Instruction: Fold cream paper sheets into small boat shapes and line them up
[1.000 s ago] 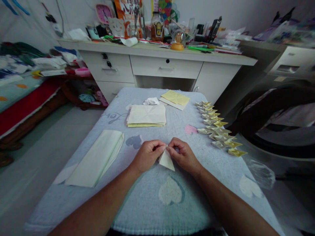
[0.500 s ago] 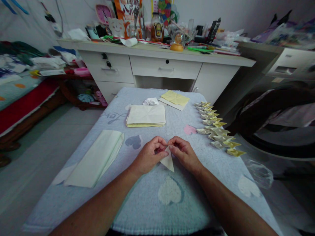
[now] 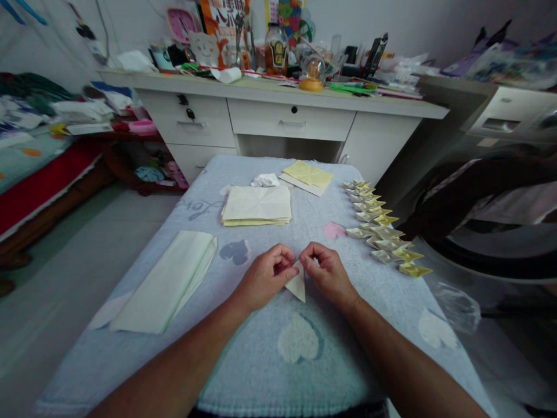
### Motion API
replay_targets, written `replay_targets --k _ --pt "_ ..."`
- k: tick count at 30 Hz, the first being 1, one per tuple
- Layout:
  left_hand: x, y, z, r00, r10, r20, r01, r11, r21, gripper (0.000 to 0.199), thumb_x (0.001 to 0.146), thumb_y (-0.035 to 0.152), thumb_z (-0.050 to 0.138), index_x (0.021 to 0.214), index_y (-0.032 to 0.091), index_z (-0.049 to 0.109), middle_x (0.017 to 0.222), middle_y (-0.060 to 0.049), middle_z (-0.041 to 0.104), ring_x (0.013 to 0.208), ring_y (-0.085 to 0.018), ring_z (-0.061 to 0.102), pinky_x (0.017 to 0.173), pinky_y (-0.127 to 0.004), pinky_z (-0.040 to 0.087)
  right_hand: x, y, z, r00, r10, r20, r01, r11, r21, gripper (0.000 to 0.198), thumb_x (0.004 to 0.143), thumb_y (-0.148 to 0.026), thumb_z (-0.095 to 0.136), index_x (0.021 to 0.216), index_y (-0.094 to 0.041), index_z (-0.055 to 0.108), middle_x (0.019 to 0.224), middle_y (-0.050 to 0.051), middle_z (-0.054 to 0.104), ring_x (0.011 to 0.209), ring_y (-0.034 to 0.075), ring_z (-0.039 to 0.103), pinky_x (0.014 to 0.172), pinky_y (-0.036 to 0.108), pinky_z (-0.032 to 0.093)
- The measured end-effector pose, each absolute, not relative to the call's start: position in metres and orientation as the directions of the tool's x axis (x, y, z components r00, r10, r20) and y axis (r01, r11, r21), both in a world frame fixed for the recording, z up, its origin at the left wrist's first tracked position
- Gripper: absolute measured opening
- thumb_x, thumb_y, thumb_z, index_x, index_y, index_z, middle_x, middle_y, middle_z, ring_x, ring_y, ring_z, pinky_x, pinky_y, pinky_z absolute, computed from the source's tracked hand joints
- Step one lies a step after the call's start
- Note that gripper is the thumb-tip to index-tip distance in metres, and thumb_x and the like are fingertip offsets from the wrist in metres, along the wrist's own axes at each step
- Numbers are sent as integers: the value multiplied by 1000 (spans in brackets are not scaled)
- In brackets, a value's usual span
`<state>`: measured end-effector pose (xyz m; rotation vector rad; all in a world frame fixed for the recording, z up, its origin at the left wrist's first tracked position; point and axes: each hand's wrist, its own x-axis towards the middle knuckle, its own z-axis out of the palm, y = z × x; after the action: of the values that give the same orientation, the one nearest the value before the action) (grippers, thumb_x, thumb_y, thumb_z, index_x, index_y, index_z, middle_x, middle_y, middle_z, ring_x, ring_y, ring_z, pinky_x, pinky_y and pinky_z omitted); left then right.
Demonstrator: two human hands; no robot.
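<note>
Above the middle of the cloth-covered table I hold a small piece of folded pale paper, its pointed end hanging down toward me. My left hand pinches it from the left between thumb and fingers. On the other side my right hand has thumb and forefinger pinched at the top of the paper. The fingers cover the paper's upper part. Right of my hands, several folded paper boats in white and yellow stand in a slanting row.
Beyond my hands lies a stack of paper sheets, with a crumpled white paper behind it and yellow paper to the right. Folded pale green-white paper is at left. A cluttered desk stands at the far end.
My right hand has shifted slightly away from the left at the paper's top. Both hands still have the paper between them. The whole view has moved a little.
</note>
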<state>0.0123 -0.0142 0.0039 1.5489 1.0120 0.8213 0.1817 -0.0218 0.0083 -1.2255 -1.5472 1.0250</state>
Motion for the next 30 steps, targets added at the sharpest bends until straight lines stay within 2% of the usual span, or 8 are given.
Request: replay_targets --k 5,9,18,24,27,30 --pt "11 -14 4 432 902 -8 252 -113 961 21 82 31 57 68 16 55 61 5 45 59 -10 42 55 -21 31 186 -19 8 -117 983 142 177 161 -971 23 84 -38 58 73 -18 59 67 -1 52 65 13 46 62 25 36" --pt "11 -14 4 420 908 -7 230 -99 968 22 83 33 56 70 16 55 63 4 46 61 -10 42 56 -21 32 185 -19 5 -198 975 99 64 114 -991 23 80 -40 66 82 -18 58 70 -2 51 65 12 45 62 24 36" --pt "10 -14 2 464 886 -12 266 -127 956 22 84 31 56 68 16 50 62 5 41 60 -9 40 56 -21 31 186 -20 2 -195 980 41 45 51 -998 29 82 -42 63 68 -18 55 58 -5 45 56 10 37 55 24 30" --pt "10 -15 3 467 884 -20 265 -119 957 20 84 31 56 70 16 53 62 5 43 59 -9 40 56 -21 32 187 -19 4 -188 982 27 20 32 -999 36 85 -45 58 63 -17 52 56 -5 41 54 9 34 52 24 27" --pt "9 -14 3 439 899 0 265 -130 955 21 84 31 57 70 16 54 62 5 44 60 -9 42 56 -21 32 186 -19 5 -226 973 53 32 61 -998 33 84 -47 60 72 -17 57 63 -3 47 59 10 41 57 23 33" --pt "7 -12 2 410 912 15 241 -124 962 21 84 33 57 72 15 57 63 5 48 60 -10 44 57 -21 34 183 -19 4 -291 955 50 0 52 -999 32 76 -45 71 83 -18 56 69 -3 50 63 10 44 59 22 35"
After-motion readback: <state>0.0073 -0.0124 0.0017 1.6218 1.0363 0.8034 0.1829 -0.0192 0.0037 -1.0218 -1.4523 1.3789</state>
